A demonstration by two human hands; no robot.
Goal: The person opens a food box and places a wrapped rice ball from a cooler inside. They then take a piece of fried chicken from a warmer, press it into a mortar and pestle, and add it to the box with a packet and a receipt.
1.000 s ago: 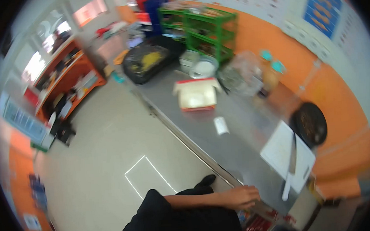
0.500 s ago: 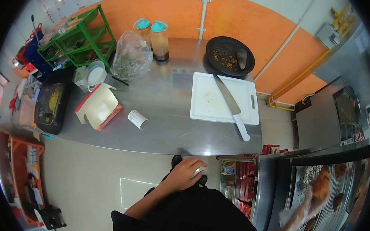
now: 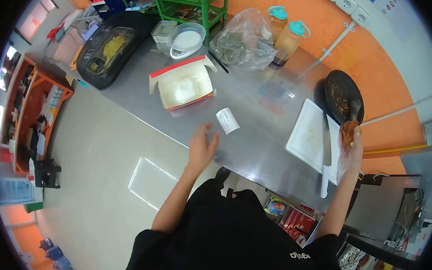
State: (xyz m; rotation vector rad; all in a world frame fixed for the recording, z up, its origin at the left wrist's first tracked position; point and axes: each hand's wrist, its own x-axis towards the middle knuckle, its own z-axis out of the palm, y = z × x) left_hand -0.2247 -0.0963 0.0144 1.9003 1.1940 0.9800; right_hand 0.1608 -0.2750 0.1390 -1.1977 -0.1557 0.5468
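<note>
My right hand (image 3: 351, 154), in a clear plastic glove, grips a piece of fried chicken (image 3: 348, 133) over the right side of the white cutting board (image 3: 305, 134), near the black mortar (image 3: 339, 90). A knife (image 3: 327, 150) with a white handle lies across the board. Inside the mortar are brown crumbs and a dark pestle (image 3: 355, 107). My left hand (image 3: 202, 148) is open and holds nothing, its fingers spread at the table's front edge. Closest to it is a curled paper receipt (image 3: 228, 121). Behind that stands an open food box (image 3: 186, 90).
On the steel table (image 3: 260, 137) are a plastic bag (image 3: 244, 41), sauce bottles (image 3: 288, 42), a kitchen scale (image 3: 186, 40) and a black container with yellow-green food (image 3: 107, 52). A green rack (image 3: 193, 7) stands behind. The warming cabinet (image 3: 367, 254) is at lower right.
My right hand has lifted the chicken out of the warming cabinet and over to the board. My left hand has opened and risen to the table edge. The view has turned left.
</note>
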